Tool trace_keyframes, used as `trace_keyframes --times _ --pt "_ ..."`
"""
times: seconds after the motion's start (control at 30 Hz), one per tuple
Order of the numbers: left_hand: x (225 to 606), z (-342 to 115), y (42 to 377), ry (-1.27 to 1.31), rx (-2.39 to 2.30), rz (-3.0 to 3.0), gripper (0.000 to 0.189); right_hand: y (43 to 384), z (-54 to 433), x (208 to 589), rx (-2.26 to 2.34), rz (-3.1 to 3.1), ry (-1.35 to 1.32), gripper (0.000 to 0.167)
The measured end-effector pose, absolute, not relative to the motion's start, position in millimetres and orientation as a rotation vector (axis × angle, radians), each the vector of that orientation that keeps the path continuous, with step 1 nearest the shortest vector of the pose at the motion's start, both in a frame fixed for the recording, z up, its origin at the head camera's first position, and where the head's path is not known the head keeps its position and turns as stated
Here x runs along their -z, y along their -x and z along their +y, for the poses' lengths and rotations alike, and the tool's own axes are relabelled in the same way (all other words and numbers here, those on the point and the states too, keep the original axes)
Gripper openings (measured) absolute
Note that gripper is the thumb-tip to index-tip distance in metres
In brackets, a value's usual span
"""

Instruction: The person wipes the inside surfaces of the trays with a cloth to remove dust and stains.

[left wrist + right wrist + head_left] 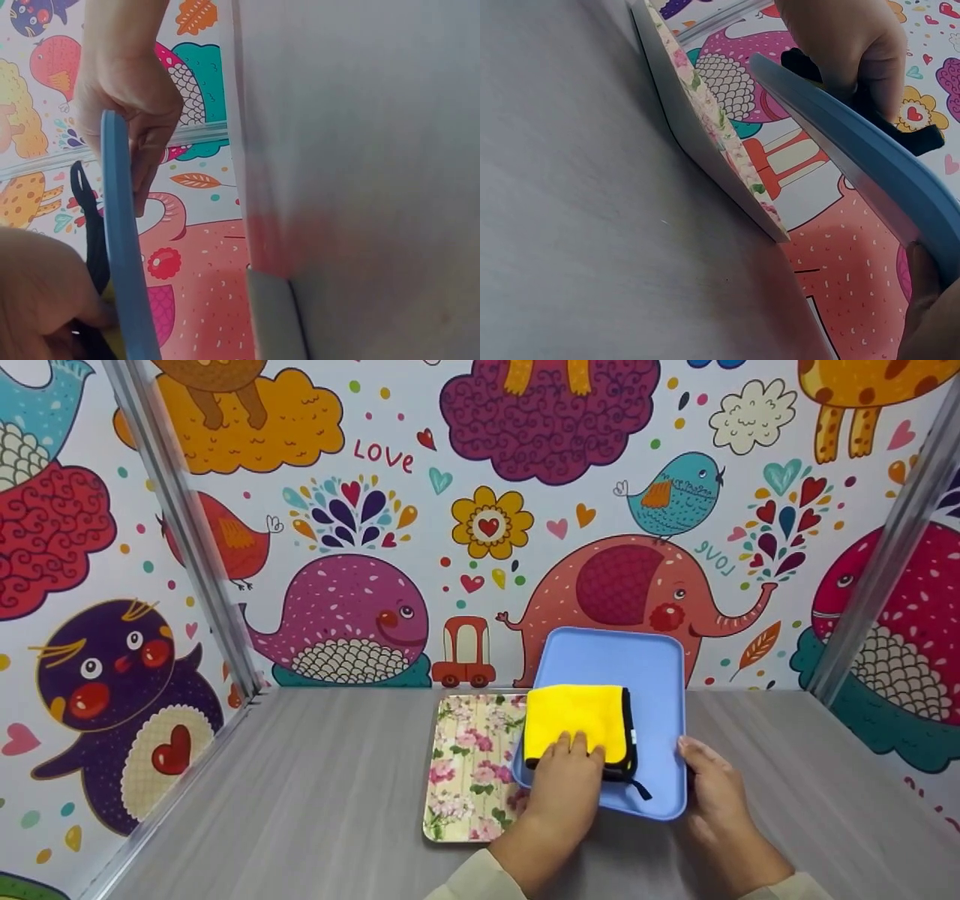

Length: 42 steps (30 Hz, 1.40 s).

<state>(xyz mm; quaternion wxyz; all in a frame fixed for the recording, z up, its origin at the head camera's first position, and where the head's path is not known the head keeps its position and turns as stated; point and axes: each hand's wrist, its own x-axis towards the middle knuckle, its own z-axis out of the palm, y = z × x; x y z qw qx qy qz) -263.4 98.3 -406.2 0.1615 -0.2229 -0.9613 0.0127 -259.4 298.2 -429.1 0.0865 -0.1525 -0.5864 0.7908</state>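
A folded yellow cloth with black edging and a small black loop lies against the face of a light blue tray. My left hand holds the cloth against the tray, its fingers bent over the lower part; some fingertips are hidden. At the tray's right edge, my right hand grips the rim, with the thumb at the front and the other fingers mostly hidden behind. The tray is tilted up above the table. In the right wrist view, the left hand bears down on the black-edged cloth.
A flower-patterned tray lies on the grey table, partly behind the blue tray's left edge. Printed panels with cartoon animals stand at the back and sides, joined by metal corner posts.
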Motion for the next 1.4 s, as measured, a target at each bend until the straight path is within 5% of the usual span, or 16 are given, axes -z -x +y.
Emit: trace_keyframes --times 0.57,0.7,1.4 --pt "404.3 108.3 251.9 0.782 -0.050 -2.723 0.048 260.0 301.4 429.0 -2.397 -1.717 0.547 0.014" --pt "404.7 110.7 248.3 0.819 -0.040 -2.706 0.044 260.0 303.1 429.4 -2.390 -1.748 0.558 0.025" --pt "407.1 115.7 237.0 0.968 -0.005 -2.662 0.030 262.4 315.4 432.5 -2.509 -1.645 0.503 0.024"
